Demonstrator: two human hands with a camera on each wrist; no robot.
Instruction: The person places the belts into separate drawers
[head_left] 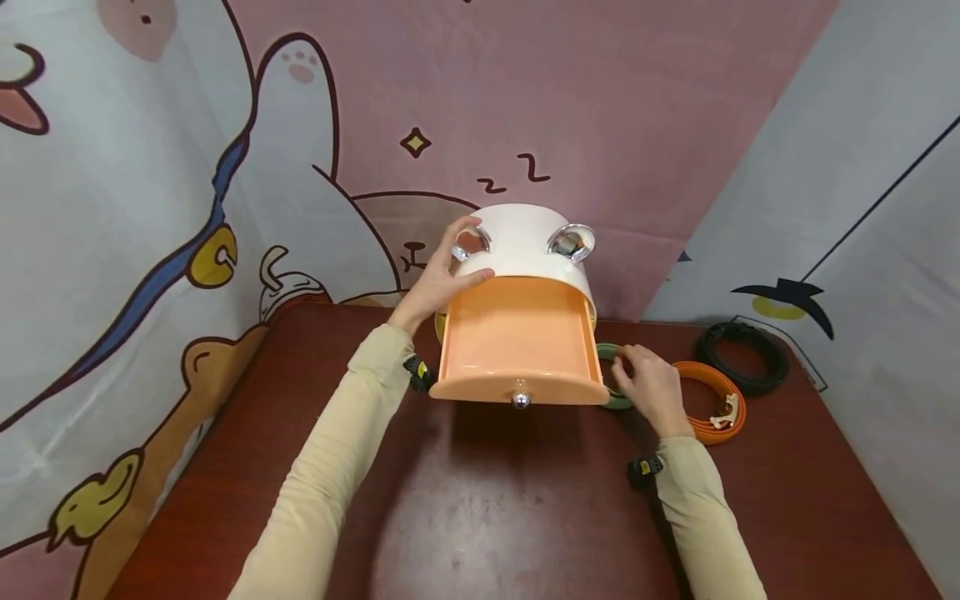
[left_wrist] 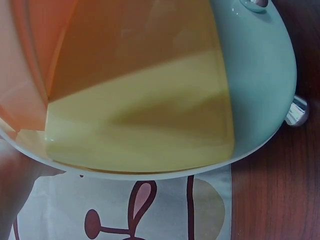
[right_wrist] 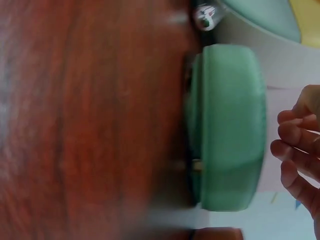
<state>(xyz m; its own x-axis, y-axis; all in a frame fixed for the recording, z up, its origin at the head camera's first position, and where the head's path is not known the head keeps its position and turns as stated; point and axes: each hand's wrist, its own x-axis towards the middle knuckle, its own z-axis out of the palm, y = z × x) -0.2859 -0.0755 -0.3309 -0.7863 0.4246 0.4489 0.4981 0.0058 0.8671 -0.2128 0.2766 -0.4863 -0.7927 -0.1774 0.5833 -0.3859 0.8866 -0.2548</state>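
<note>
A white storage box (head_left: 522, 237) with two silver ears stands toward the back of the table. Its orange drawer (head_left: 517, 333) is pulled far out and bare inside. Below it, the left wrist view shows a yellow drawer (left_wrist: 150, 135) and a mint-green one (left_wrist: 260, 75). My left hand (head_left: 438, 279) grips the box's upper left side, thumb over the front rim and fingers by the left ear. To the right, my right hand (head_left: 651, 383) hovers over a coiled green belt (right_wrist: 232, 130), fingers loosely bent, fingertips apart from it in the right wrist view.
An orange coiled belt (head_left: 733, 414) with a pale buckle lies right of my right hand. Behind it is a black coiled belt (head_left: 776, 367). The dark red table (head_left: 480, 517) extends toward me, and printed cloth (head_left: 637, 125) hangs close behind.
</note>
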